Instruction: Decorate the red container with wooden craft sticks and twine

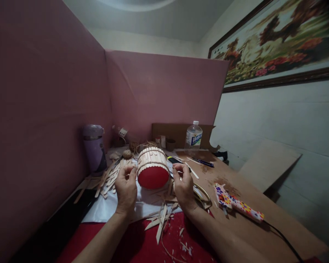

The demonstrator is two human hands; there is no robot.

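A small barrel of pale craft sticks (152,157) lies on its side with its round red end (153,177) towards me. Bands of what looks like twine run around it. My left hand (126,186) is closed in a pinch close by the barrel's left edge. On the opposite side, my right hand (183,182) pinches thumb and forefinger together, a small gap away from the barrel. Whatever is between the fingers of either hand is too small to make out. A thin strand of twine (164,237) trails down over the red cloth below.
Loose craft sticks (109,179) pile up at left beside a purple bottle (94,149). A flower-patterned glue gun (237,204) with a cord lies at right, near a gold-coloured ring (204,195). Behind stand a clear plastic bottle (193,137) and a pink partition (164,87).
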